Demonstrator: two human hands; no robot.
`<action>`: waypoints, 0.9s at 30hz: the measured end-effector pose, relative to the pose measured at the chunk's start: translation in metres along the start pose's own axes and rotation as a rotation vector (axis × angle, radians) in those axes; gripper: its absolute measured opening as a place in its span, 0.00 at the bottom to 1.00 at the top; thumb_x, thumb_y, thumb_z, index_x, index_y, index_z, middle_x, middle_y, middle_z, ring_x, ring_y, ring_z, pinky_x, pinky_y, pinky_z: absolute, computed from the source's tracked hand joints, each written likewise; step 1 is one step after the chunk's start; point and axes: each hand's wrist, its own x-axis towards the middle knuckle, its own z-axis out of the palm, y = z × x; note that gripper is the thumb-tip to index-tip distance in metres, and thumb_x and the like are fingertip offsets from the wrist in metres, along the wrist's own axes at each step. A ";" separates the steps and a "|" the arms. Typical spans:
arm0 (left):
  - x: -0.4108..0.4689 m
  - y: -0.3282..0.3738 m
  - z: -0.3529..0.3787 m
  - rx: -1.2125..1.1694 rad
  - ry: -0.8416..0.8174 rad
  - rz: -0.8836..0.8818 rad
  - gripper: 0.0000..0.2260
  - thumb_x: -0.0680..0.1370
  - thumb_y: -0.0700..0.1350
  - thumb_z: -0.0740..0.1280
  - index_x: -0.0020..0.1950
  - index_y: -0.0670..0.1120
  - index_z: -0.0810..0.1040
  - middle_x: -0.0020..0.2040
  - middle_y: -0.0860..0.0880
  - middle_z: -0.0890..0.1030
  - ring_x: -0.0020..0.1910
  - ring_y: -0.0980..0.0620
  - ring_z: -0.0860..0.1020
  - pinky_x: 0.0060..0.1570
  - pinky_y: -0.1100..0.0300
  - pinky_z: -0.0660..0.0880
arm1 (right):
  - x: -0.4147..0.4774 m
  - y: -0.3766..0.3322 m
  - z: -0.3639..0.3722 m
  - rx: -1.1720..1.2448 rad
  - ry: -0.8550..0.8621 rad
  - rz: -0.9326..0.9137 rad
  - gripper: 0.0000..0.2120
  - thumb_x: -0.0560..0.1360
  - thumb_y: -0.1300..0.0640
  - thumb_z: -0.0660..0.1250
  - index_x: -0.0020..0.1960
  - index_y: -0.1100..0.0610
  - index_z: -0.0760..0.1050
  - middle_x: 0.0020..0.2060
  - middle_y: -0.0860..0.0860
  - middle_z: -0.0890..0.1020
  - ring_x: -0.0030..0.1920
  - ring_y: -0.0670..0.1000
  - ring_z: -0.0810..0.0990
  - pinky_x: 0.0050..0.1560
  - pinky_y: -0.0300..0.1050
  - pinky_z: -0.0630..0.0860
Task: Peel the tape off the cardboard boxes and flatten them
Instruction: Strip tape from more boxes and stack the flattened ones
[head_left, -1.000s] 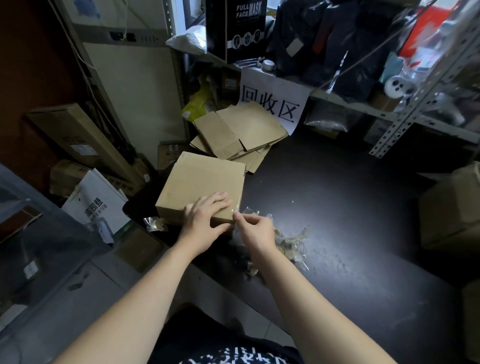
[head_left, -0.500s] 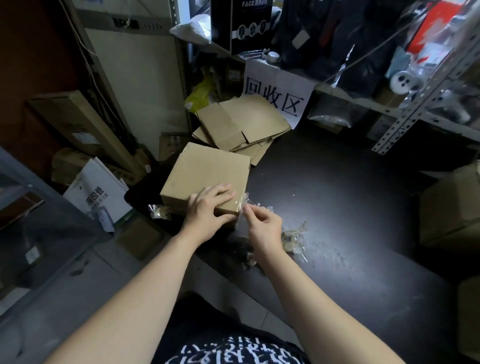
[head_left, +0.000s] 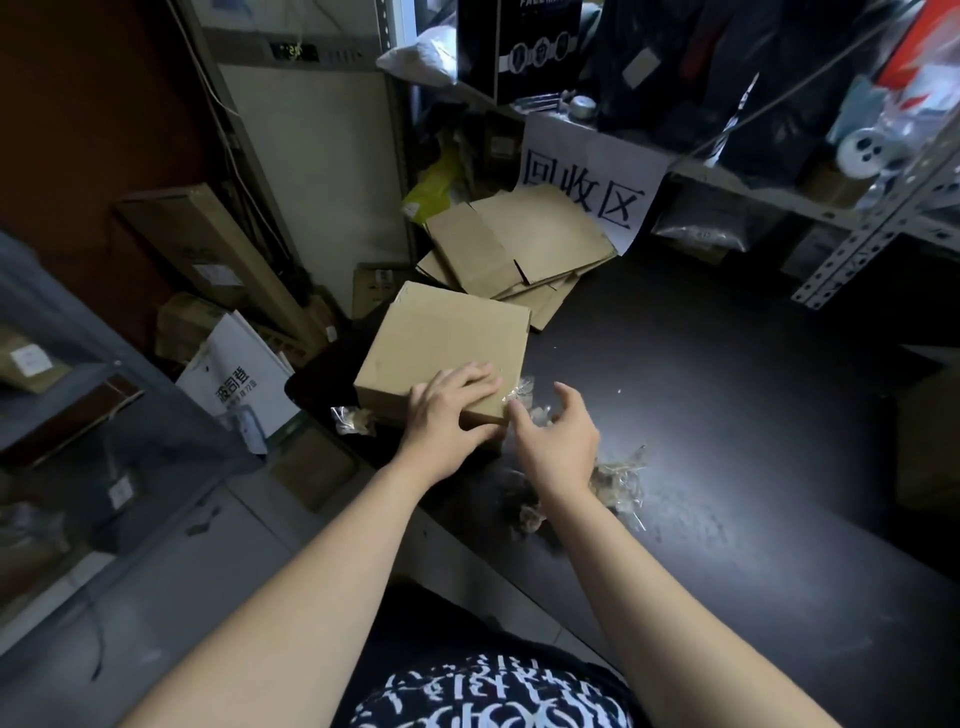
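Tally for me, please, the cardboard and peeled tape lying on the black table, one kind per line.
Unflattened cardboard box: 1
Pile of flattened boxes: 1
Heaps of peeled tape: 2, one left of the box, one loosely spread to its right
Total: 4

Dark, matte black table (head_left: 727, 415) fills the right of the view. Near its front left corner sits a closed, square brown cardboard box (head_left: 447, 338). Just behind it, at the far left, lies a stack of flattened brown cardboard boxes (head_left: 519, 244). Crumpled clear tape scraps (head_left: 618, 478) lie near the front edge, right of the box. A smaller clear tape wad (head_left: 353, 418) sits beside the box's near left corner.
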 end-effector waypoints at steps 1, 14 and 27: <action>0.000 0.000 0.000 -0.003 -0.003 -0.004 0.28 0.68 0.48 0.81 0.68 0.55 0.81 0.71 0.59 0.75 0.72 0.58 0.68 0.60 0.57 0.60 | 0.005 -0.002 -0.001 0.035 -0.011 0.015 0.25 0.74 0.47 0.75 0.69 0.50 0.75 0.56 0.45 0.83 0.57 0.46 0.80 0.62 0.47 0.75; 0.003 -0.002 -0.002 0.016 -0.045 -0.009 0.28 0.69 0.48 0.80 0.69 0.55 0.79 0.72 0.60 0.74 0.73 0.58 0.67 0.64 0.54 0.63 | 0.008 -0.004 0.002 0.157 -0.094 -0.038 0.08 0.77 0.60 0.72 0.54 0.53 0.87 0.45 0.46 0.88 0.48 0.43 0.85 0.56 0.42 0.81; 0.010 0.000 -0.004 0.047 -0.070 -0.020 0.28 0.72 0.49 0.79 0.72 0.55 0.77 0.74 0.59 0.72 0.74 0.58 0.65 0.62 0.62 0.55 | 0.002 0.018 0.000 -0.036 -0.069 -0.178 0.07 0.74 0.61 0.77 0.51 0.57 0.86 0.42 0.47 0.82 0.40 0.40 0.81 0.45 0.25 0.71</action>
